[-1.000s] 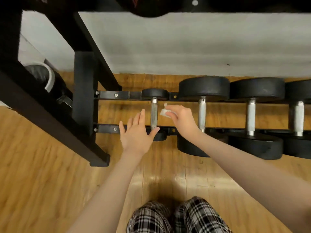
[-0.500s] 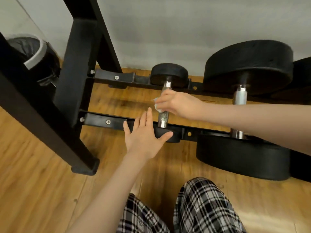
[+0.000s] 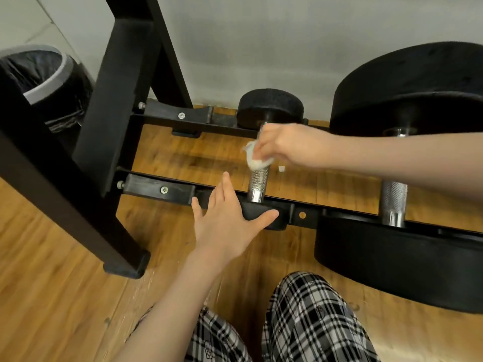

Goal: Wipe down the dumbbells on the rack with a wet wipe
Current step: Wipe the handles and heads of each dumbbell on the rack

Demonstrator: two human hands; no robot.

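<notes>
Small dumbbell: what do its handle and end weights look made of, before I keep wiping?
Handle: looks like bright plated steel, with a cross-hatched knurled grip and a smooth shiny collar at the near end. End weights: matte black, slightly grainy, probably rubber or a rubber coating; the look cannot settle which. The right hand holds the wet wipe on the handle.

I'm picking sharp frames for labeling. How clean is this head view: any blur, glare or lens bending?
Head view: the left hand and its forearm are softly motion-blurred; the small dumbbell handle stays crisp, its knurling readable; soft glare on the wood floor; wide-angle bending bows the rack uprights and swells the big dumbbell.
</notes>
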